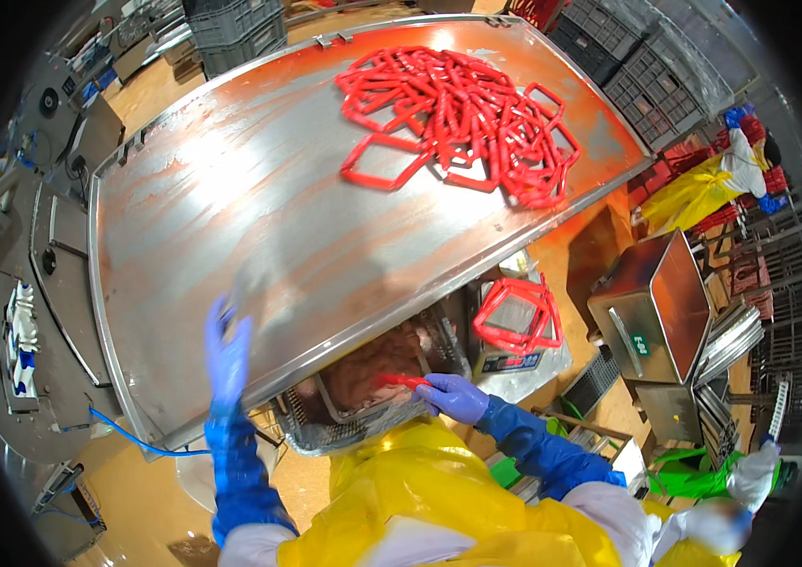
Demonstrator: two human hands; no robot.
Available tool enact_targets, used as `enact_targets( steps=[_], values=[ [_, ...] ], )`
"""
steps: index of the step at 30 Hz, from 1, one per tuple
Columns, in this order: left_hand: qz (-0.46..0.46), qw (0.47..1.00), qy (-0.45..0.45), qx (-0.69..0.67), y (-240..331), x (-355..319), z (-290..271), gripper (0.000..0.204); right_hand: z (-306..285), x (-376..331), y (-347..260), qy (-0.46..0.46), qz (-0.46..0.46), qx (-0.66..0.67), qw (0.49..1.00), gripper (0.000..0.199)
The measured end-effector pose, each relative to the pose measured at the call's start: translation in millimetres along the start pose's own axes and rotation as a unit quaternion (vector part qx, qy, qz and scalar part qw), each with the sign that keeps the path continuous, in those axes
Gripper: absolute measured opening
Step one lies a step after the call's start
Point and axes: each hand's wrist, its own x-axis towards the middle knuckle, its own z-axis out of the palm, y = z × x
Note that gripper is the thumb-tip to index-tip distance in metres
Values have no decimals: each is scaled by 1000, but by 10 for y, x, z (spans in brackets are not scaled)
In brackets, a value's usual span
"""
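In purple gloves, my left hand is raised over the near left part of a steel table, its fingers apart and a little blurred, with nothing seen in it. My right hand is closed on the end of a red sausage. That sausage is over a plastic-lined crate holding a brownish-pink, soft-looking mass, between me and the table's near edge. A big heap of red linked sausages lies at the far right of the table.
More red sausages rest on a scale right of the crate. A steel bin stands farther right. Grey crates are stacked behind the table. Co-workers in yellow aprons are at the right. A blue hose runs at the left.
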Motion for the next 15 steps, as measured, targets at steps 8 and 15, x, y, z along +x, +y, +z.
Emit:
enact_targets(
  steps=[8,15],
  values=[
    [-215,774,582,127,-2945,-928,-3574,35,1170,162,113,13,-16,-102,995,34],
    [-274,841,393,250,-4175,-497,-4496,37,1714,259,32,34,7,-173,984,29]
  ],
)
